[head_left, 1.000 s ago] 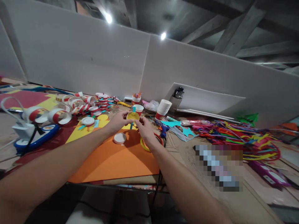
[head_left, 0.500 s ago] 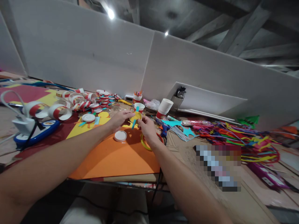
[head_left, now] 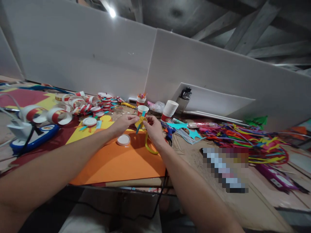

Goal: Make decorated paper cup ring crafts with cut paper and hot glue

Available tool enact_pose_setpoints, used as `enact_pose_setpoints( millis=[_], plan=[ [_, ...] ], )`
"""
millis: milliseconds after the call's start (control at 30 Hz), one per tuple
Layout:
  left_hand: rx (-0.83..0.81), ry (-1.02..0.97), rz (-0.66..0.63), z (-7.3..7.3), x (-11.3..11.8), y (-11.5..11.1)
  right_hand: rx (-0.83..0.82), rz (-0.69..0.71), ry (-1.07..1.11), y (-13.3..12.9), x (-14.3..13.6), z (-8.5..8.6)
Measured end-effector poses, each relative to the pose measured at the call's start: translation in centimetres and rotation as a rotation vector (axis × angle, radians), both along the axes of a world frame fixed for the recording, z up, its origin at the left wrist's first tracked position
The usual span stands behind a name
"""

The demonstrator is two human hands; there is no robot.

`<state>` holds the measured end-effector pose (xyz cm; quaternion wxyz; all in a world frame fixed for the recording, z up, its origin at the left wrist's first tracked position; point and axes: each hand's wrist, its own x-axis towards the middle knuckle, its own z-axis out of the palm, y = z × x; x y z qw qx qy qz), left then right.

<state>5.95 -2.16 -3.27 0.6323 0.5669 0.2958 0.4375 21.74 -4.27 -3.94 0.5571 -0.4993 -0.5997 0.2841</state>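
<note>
So both hands are on one small yellow disc (head_left: 140,122), right out in front over the top part of the orange sheet (head_left: 116,165). Left hand (head_left: 126,124) has its edge pinched from 9 o'clock, thumb and fingers closed on it. Right hand (head_left: 153,129) is clamped on the 3 o'clock side, thumb over the face. My guess is the two-sided pinch keeps something that light from twisting. Blue strips (head_left: 137,130) poke out around 1 and 7 o'clock; it's kinda blurry, so can't swear whether that's one strip or two.

Going by the disc as clock centre: a white lid (head_left: 123,139) lies at 8, probably parked there for easy reach. Yellow ring (head_left: 148,147) at 5, partly behind the right forearm. Blue glue gun (head_left: 169,131) between 3 and 4, handy for the right side I'd say. Paper cup (head_left: 143,109) upright at 12, leaning cup stack (head_left: 170,110) near 2.
</note>
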Motion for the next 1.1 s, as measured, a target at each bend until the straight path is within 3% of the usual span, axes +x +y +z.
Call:
enact_pose_setpoints(
  millis=[267, 500, 833, 1100],
  plan=[
    [-0.124, -0.105, -0.033, -0.2, -0.1, 0.1, -0.049, 0.038, 0.085, 0.0, 0.0, 0.5],
    [-0.108, -0.095, -0.038, -0.4, -0.1, 0.3, -0.032, 0.043, 0.124, -0.4, 0.0, 0.9],
    [-0.278, -0.17, -0.083, 1.1, 0.0, -0.5, -0.061, 0.105, 0.212, -0.9, 0.0, 1.6],
    [-0.207, -0.124, -0.114, 0.8, -0.3, -0.4, -0.071, 0.12, 0.207, -0.7, 0.2, 1.5]
  ],
)
